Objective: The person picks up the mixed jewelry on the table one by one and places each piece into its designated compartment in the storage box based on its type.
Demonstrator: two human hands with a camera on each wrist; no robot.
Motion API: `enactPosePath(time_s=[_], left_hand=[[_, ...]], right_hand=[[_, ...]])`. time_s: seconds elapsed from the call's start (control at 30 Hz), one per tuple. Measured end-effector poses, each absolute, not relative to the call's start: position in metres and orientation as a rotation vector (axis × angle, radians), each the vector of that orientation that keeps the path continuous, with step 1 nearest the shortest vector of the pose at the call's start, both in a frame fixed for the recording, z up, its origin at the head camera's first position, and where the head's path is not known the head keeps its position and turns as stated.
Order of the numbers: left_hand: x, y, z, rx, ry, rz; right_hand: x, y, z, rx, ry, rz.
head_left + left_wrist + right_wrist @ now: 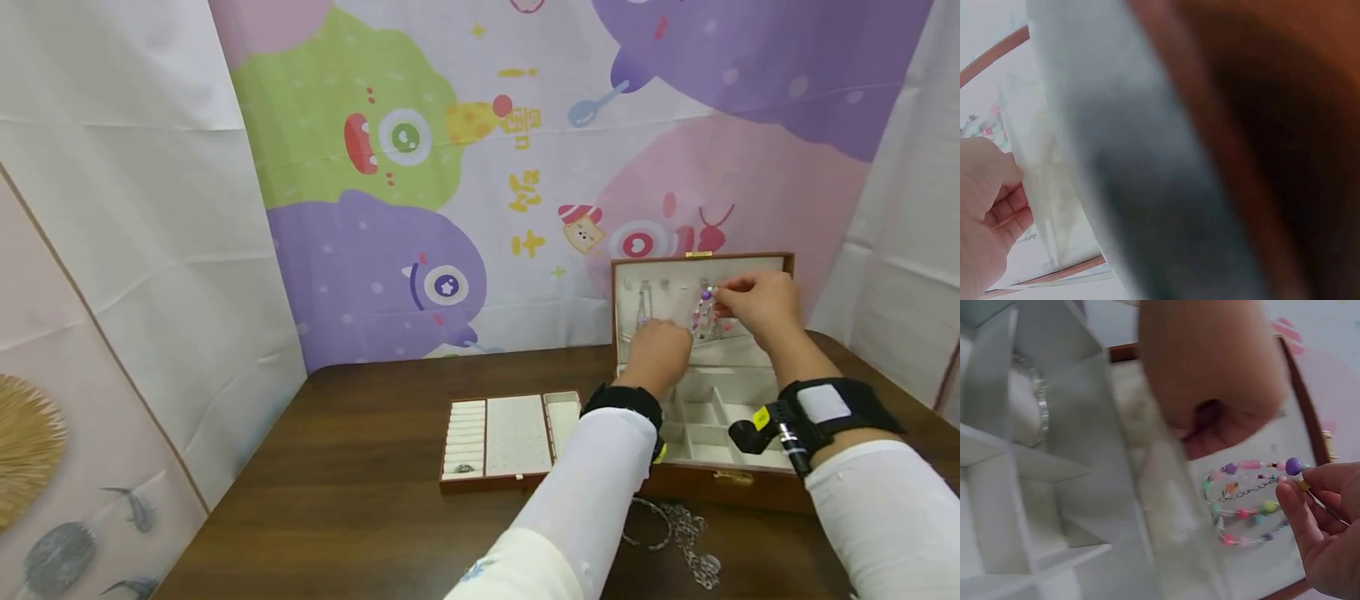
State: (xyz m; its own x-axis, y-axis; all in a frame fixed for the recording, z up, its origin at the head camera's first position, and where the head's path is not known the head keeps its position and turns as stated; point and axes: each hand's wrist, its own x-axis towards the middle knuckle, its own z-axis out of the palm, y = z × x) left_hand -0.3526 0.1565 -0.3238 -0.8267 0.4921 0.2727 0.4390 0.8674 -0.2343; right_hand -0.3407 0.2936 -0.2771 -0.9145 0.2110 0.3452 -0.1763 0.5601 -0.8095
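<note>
My right hand (761, 307) pinches a strand of colorful beads (1294, 465) between thumb and fingertips, in front of the raised lid of a jewelry box (652, 479). In the right wrist view the strand hangs in loops, with pink, purple, green and yellow beads and a short chain. My left hand (660, 354) is at the lid's lower half, fingers curled over the edge of its pale fabric pocket (1054, 187). Another necklace (643, 304) hangs from the lid's left side. A silver bracelet (1041, 403) lies in a compartment of the box.
Left of the box lies a jewelry tray (517, 437) with ring rolls and a ring (464, 468) at its front. A silver bangle (663, 533) and a silver chain (686, 533) lie before the box on the brown table (360, 500). A cartoon-printed curtain (525, 308) hangs behind.
</note>
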Motion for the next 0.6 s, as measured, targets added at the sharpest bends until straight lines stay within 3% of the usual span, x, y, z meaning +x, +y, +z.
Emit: enactPosePath(time_s=[0.2,0.6], left_hand=[[-0.351,0.153,-0.324,-0.722,-2.750,0.267],[-0.350,0.144,-0.324,-0.827,-2.725,0.309]], right_hand=[[-0.347,0.284,-0.293,0.101,-2.644,0.910],[-0.348,0.287,-0.288,0.192,-2.696,0.771]])
